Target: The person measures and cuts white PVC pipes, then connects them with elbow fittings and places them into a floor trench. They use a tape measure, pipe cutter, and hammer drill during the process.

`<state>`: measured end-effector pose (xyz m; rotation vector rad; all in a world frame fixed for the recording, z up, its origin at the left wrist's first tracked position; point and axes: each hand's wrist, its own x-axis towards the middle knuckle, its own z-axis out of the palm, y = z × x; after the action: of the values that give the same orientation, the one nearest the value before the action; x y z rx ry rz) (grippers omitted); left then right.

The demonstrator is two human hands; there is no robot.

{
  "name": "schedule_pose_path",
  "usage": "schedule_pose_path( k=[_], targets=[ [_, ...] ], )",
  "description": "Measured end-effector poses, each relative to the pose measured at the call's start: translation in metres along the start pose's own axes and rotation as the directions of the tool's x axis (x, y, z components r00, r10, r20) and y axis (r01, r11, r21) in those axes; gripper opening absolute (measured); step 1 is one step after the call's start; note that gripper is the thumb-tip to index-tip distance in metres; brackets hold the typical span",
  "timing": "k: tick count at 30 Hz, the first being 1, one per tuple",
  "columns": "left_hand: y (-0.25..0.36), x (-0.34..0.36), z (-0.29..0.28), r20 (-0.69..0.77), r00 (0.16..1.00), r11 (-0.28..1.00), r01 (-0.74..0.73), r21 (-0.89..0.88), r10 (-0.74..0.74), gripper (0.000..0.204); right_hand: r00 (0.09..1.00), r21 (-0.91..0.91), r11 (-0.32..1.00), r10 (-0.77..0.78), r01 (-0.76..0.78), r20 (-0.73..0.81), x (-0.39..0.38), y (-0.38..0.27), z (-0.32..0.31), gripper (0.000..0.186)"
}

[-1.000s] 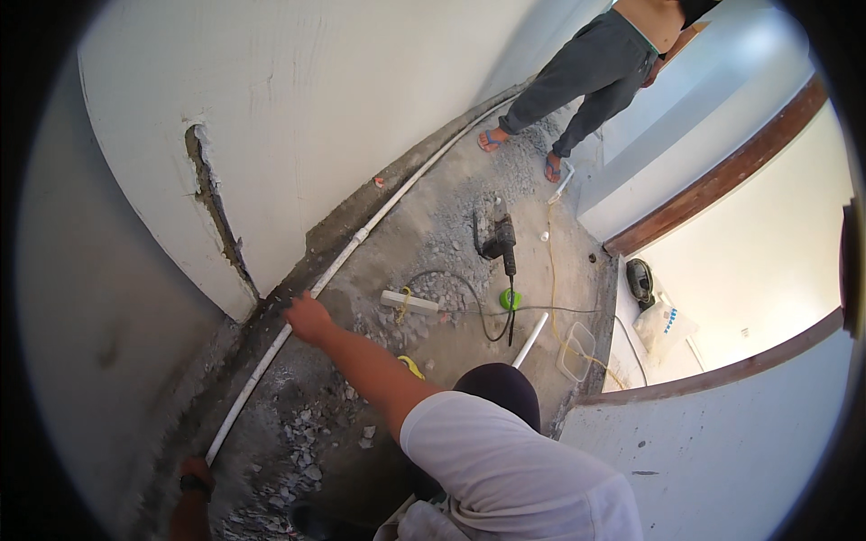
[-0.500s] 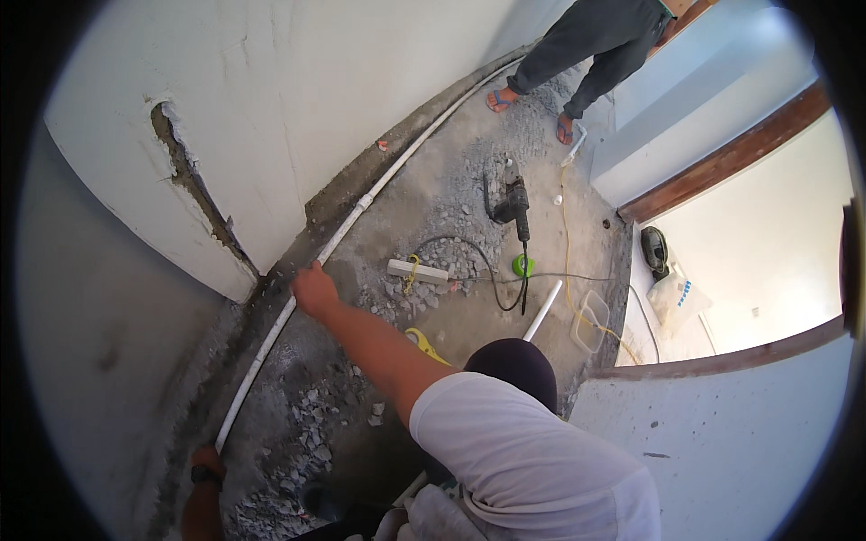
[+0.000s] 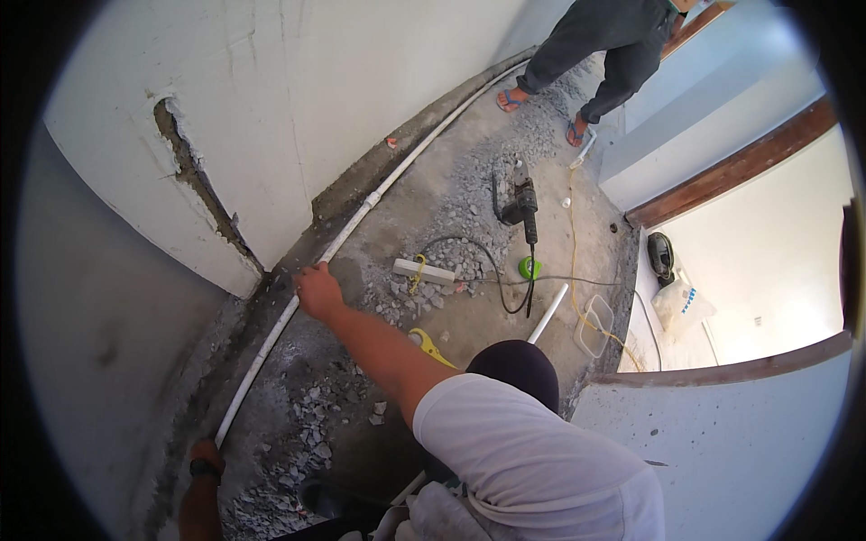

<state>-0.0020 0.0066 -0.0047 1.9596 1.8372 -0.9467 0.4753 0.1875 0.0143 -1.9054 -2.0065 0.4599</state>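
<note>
A long white plastic pipe [image 3: 352,227] runs along the foot of the wall, beside a rough channel in the floor, with a thicker joint partway along. My right hand [image 3: 317,288] is closed around its middle stretch, the arm reaching across from the right. Further down at the lower left, my left hand [image 3: 206,450], with a dark band on the wrist, grips the pipe's near end. Some fingers of both hands are hidden. Broken concrete rubble [image 3: 311,419] lies beside the pipe. Right of my right forearm is a yellow-handled tool [image 3: 431,346], partly covered by the arm.
A black power drill [image 3: 519,198] lies on rubble with its cord trailing. Nearby are a white power strip [image 3: 424,270], a green tape measure [image 3: 529,267], a short white pipe [image 3: 548,313] and a clear plastic container [image 3: 594,326]. Another person [image 3: 595,63] in sandals stands at the far end.
The view has shifted slightly, so the scene sits a little further right. Both hands keep their hold on the pipe, with little visible movement along it.
</note>
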Motion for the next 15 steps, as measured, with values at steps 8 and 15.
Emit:
schedule_pose_path(
  k=[8, 15],
  targets=[
    [-0.005, -0.006, 0.005, 0.000, 0.999, 0.999, 0.037, -0.040, -0.037, 0.024, 1.000, 0.057, 0.998, -0.013, 0.014, -0.017, -0.010, -0.005, -0.003, 0.049],
    [-0.011, -0.015, 0.005, -0.041, 0.999, 0.998, 0.017, -0.061, -0.020, 0.023, 0.991, 0.064, 0.995, -0.080, 0.073, 0.105, -0.016, 0.007, -0.014, 0.057]
  ],
)
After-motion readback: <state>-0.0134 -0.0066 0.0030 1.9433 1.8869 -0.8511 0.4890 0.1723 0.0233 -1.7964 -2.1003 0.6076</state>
